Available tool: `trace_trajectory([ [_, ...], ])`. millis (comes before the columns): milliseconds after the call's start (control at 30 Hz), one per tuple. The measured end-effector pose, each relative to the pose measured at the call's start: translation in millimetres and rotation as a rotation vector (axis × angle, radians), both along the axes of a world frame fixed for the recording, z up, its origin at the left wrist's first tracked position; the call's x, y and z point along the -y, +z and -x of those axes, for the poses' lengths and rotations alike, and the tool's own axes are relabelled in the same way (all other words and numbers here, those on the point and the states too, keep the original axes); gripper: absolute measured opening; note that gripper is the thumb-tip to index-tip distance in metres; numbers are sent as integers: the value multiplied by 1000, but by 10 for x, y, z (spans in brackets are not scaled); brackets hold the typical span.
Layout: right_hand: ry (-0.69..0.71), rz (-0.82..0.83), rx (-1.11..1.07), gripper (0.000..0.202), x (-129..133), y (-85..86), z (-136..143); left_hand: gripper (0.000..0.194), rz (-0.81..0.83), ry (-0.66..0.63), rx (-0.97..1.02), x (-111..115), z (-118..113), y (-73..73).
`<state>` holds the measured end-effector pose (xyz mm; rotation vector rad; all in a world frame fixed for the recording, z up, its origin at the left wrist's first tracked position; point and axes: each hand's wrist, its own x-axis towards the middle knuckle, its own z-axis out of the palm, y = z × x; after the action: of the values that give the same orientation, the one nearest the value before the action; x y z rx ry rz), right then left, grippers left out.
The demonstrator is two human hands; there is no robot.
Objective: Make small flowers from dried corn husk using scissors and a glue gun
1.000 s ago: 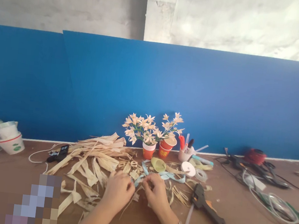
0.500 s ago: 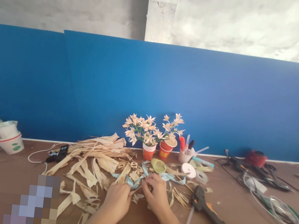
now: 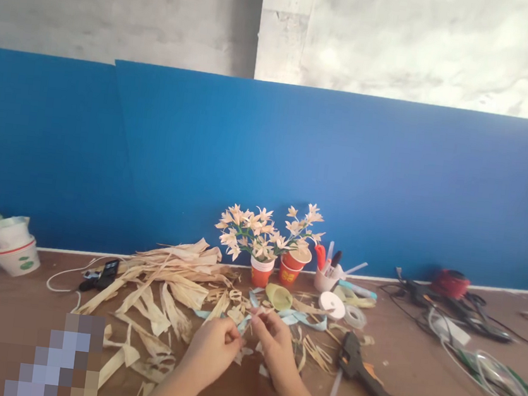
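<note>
My left hand (image 3: 212, 350) is closed in a pinch low over the middle of the table, its fingertips turned toward my other hand. Close beside it, my right hand (image 3: 276, 347) also pinches, thumb against forefinger. Whatever sits between the fingertips is too small and blurred to name. Just behind the hands lie pale blue strips (image 3: 302, 318) and small cut pieces. Dried husk strips (image 3: 181, 290) spread out to the left. A dark glue gun (image 3: 368, 375) rests on its side right of my right hand.
Pale husk-like flowers (image 3: 251, 225) stand in an orange paper cup (image 3: 261, 274) against the blue partition (image 3: 177, 163). A white tape roll (image 3: 332, 305) and a pen cup (image 3: 324, 280) are nearby. Cables (image 3: 501, 377) run along the right; a white cup (image 3: 19, 257) stands far left.
My hands have come slightly closer together. The left has turned so its thumb and fingertips show, and the right's fingers have risen a little into a pinch.
</note>
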<state>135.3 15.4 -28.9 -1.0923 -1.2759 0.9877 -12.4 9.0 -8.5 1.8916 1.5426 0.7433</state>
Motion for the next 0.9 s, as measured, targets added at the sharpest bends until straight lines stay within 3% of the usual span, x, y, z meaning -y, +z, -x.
trace_trajectory([
  [133,68,131,-141,39,5,109,-11,4,189,-89,274,-24,-7,24],
  [300,229,268,-198,34,24,115,-14,9,196,46,550,-45,4,196],
  [367,296,292,-197,34,37,89,-2,10,198,37,603,-52,1,225],
  [600,466,256,-84,37,105,149,39,18,348,-35,624,-56,3,153],
  [900,388,358,-174,37,29,69,7,26,242,-14,515,-53,36,156],
])
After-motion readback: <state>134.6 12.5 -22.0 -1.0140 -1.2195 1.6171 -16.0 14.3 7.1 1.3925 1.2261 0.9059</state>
